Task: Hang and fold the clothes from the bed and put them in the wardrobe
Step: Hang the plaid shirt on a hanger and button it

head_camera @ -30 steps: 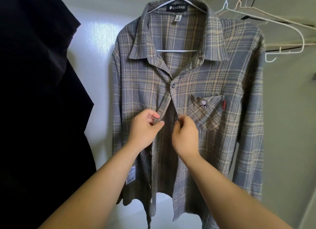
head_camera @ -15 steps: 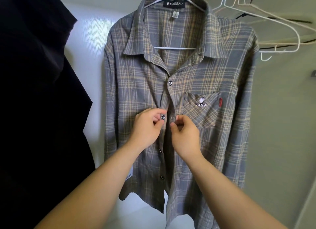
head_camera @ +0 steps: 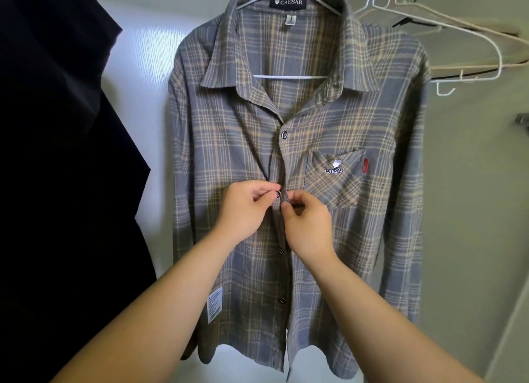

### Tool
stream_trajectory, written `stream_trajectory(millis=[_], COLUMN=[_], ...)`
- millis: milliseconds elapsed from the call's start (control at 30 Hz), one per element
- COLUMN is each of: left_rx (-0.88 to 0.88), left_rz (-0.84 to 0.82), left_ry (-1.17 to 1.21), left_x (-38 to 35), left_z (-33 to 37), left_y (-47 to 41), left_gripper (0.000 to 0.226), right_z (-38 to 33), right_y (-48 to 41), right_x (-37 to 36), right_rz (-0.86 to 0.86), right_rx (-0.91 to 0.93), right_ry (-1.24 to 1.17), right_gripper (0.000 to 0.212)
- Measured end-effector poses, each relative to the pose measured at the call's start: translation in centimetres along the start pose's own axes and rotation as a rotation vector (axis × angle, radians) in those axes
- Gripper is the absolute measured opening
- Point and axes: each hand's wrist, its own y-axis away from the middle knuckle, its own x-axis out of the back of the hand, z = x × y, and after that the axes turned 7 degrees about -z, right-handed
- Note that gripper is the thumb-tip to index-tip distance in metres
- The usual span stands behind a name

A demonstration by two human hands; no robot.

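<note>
Item under inspection: shirt [head_camera: 234,142], hung on a hanger [head_camera: 289,76] inside the wardrobe, facing the camera.

Grip: the left hand [head_camera: 246,211] is closed in a pinch on a button [head_camera: 277,194] at the front opening. The right hand [head_camera: 309,225] is closed in a pinch on the shirt's opposite front edge, just beside the button. The two pinches are almost touching. The button is not seen to be through its hole.

Above the grip, one top button [head_camera: 284,135] is judged fastened, and the collar is laid open over the hanger. Below the grip, two lower buttons [head_camera: 281,251] are seen along the opening. They are judged unfastened, though this cannot be confirmed. To the right of the grip, level with it, a chest pocket [head_camera: 335,182] is noted.

Up and to the right of the grip, empty hangers [head_camera: 458,39] are seen on the rail. To the left, a dark garment [head_camera: 57,153] is hung.

Progress: hanging of this shirt is judged done, and buttoning is partly done. The bed is not in view, so the remaining clothes cannot be counted.
</note>
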Motion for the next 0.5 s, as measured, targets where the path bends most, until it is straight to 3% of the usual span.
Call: stream_trajectory(millis=[267, 500], left_rx=[-0.021, 0.009], left_rz=[0.064, 0.031], left_ry=[-0.111, 0.049], left_x=[0.02, 0.28], left_z=[-0.29, -0.5], left_y=[-0.11, -0.1], left_gripper=[0.017, 0.021], right_z=[-0.07, 0.12], right_y=[-0.08, -0.19], right_x=[-0.01, 0.39], right_rz=[-0.031, -0.068], right_rx=[-0.064, -0.02], right_ry=[-0.144, -0.097], right_gripper=[0.02, 0.029])
